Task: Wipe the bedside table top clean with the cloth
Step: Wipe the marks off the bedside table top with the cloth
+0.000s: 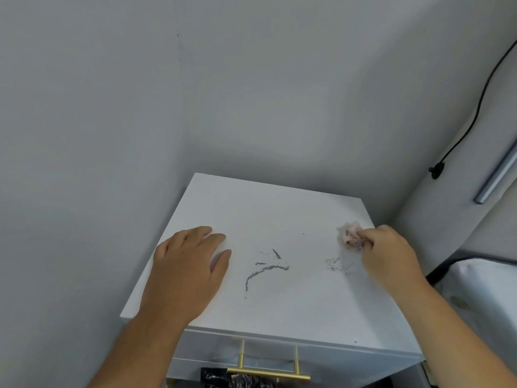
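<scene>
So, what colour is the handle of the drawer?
The drawer handle is gold, like brass; the head view shows it.

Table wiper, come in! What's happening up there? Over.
Left hand flat on table, empty. Right hand pinching cloth near right edge. Grey smudges mid-table, not yet wiped. Nothing in the way.

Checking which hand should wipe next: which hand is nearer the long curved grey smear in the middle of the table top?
Left. The left hand lies flat just left of the smear; the right hand, holding the cloth, is farther off to its right.
</scene>
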